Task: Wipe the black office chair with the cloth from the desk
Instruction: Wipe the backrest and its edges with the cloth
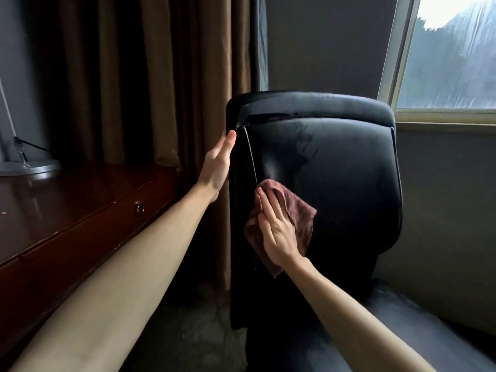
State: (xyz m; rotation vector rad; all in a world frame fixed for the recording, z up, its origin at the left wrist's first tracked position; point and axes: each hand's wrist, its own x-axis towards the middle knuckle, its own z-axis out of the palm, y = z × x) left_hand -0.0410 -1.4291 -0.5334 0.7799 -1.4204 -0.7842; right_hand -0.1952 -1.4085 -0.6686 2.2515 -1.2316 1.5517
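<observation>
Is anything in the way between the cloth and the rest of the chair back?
Nothing visible. The right hand presses the cloth flat against the chair backrest, whose leather above and to the right is bare. The left hand only rests on the backrest's side edge, outside that area.

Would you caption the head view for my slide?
Right hand presses cloth against chair back; left hand touches its edge.
</observation>
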